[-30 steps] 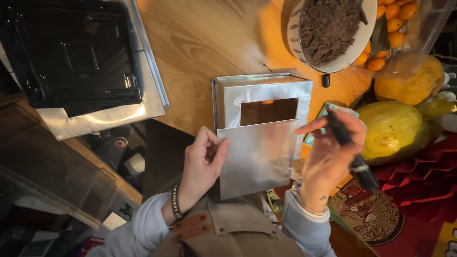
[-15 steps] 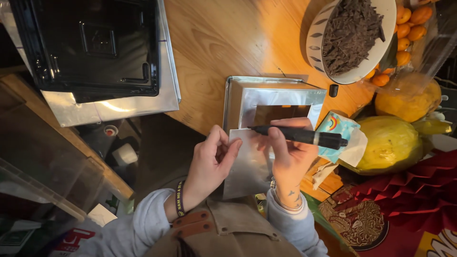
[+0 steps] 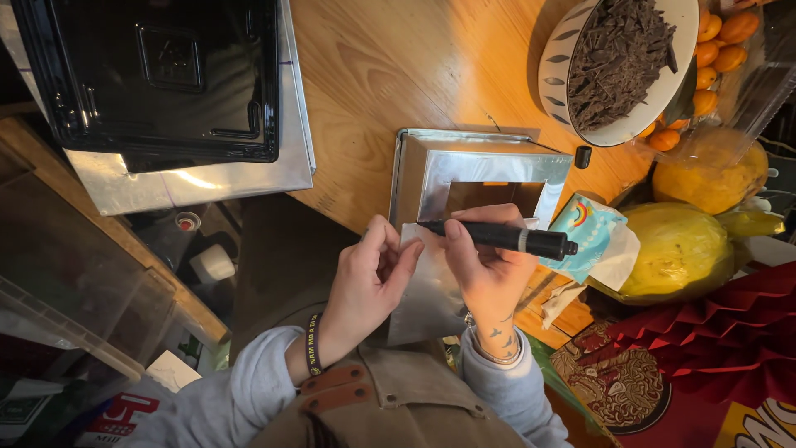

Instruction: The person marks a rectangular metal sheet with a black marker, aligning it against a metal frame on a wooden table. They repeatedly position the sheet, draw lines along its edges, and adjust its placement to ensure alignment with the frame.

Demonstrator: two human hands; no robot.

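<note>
While the right hand [image 3: 489,278] pinches a black marker [image 3: 497,238] between thumb and fingers, the pen lies almost level across the view, its long axis running left to right. Its tip points left and sits at the upper left corner of a silver pouch [image 3: 427,290], just above the left hand's [image 3: 371,278] fingertips; its capless butt end juts right, over a small printed packet [image 3: 593,241]. The grip closes on the barrel about midway, so the tip reaches well out to the left of the knuckles.

That left hand holds the pouch by its left edge, thumb on top, fingers curled behind, closed on the foil. The pouch hangs over the near edge of the wooden table [image 3: 398,75], partly hidden by both hands, with its top against a silver box [image 3: 481,170] whose front has a rectangular window.

Both hands are near each other, almost touching at the pouch's top edge, and the marker's tip lies between them, closer to the left hand's fingers. A loose black cap [image 3: 583,156] rests on the table just right of the box, well apart from the pen.
</note>
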